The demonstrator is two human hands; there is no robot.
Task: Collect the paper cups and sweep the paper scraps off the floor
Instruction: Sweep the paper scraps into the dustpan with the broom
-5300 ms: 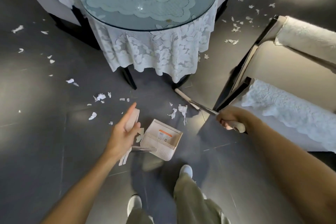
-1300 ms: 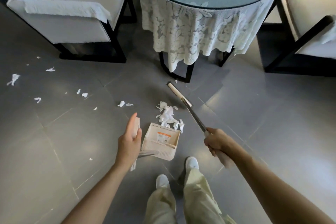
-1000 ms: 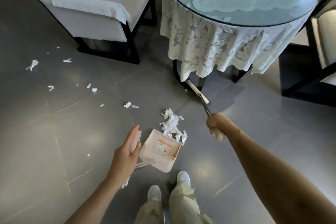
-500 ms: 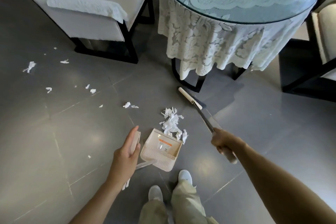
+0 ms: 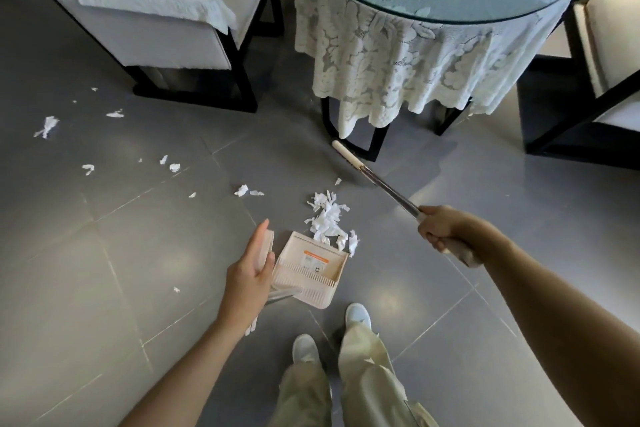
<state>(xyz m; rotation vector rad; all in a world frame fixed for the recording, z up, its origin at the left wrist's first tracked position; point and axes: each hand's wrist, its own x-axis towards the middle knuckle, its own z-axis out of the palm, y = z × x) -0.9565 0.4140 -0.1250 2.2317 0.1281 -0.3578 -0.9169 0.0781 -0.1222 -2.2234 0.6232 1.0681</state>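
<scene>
A heap of white paper scraps [image 5: 327, 222] lies on the grey floor at the open mouth of a beige dustpan [image 5: 308, 269]. My left hand [image 5: 251, 272] holds the top of the dustpan's upright handle [image 5: 266, 248], thumb raised. My right hand [image 5: 441, 227] grips the broom's handle [image 5: 388, 189]; the broom's pale head [image 5: 344, 153] rests on the floor by the table's leg, beyond the heap. More loose scraps [image 5: 247, 191] lie scattered to the left [image 5: 46, 126]. No paper cup is in sight.
A round glass table with a lace cloth [image 5: 408, 55] stands straight ahead on black legs. A grey chair [image 5: 166, 28] is at the upper left, another chair [image 5: 609, 55] at the right edge. My feet [image 5: 358, 317] stand just behind the dustpan.
The broom's head has swung out from the heap towards the table's leg. The scraps have gathered into one heap at the dustpan's mouth. My left hand keeps the dustpan in place.
</scene>
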